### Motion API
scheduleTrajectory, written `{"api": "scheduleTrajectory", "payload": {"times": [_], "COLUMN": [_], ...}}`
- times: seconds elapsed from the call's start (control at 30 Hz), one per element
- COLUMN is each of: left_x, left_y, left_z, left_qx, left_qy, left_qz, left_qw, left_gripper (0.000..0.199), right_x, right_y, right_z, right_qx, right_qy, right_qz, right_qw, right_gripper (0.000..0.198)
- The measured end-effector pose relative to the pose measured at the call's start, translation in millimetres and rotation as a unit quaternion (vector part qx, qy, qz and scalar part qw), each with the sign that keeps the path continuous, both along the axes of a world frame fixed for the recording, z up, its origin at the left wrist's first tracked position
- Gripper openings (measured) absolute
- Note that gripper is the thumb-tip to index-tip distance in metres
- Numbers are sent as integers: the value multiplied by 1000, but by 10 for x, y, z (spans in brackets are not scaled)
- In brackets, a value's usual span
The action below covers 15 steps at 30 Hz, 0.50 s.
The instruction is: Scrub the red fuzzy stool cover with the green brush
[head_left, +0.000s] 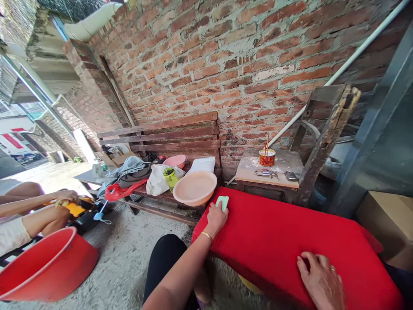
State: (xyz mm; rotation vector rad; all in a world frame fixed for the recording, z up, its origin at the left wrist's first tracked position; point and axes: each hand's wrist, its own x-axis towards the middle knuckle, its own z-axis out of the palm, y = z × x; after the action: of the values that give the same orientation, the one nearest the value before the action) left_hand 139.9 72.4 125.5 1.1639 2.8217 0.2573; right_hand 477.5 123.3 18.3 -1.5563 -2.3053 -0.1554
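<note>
In the head view, my left hand [217,218] reaches to the far left end of a bench or table covered with red cloth [271,224]. Its fingers are closed on a flat, pale green piece [222,202] with rounded corners, which lies against the cloth; I cannot make out what kind of thing it is. My right hand [321,275] rests palm down near the cloth's front edge, fingers loosely bent and apart, holding nothing. Just beyond the left hand stands a shallow peach basin [195,187].
A wooden bench [161,129] along the brick wall carries a green bottle [170,177], a white bag [157,180] and clothes. Padlocks [263,172] and a red-gold pot [267,158] sit on a small table. At left are a red tub [48,267] and another person's hands [66,197].
</note>
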Motion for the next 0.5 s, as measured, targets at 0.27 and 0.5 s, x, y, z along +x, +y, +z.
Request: {"api": "scheduleTrajectory", "payload": {"times": [0.27, 0.5], "left_x": [692, 374], "left_y": [149, 270], "left_z": [-394, -220], "left_qx": [-5, 3], "left_qy": [-40, -19], "left_qz": [-108, -62], "left_qw": [993, 998], "left_gripper": [57, 54], "right_x": [26, 30], "right_y": [27, 32], "right_z": [-83, -118], "right_qx": [16, 3], "right_qy": [-12, -5], "right_qz": [2, 4], "right_qw": [1000, 1000], "right_gripper": [38, 40]}}
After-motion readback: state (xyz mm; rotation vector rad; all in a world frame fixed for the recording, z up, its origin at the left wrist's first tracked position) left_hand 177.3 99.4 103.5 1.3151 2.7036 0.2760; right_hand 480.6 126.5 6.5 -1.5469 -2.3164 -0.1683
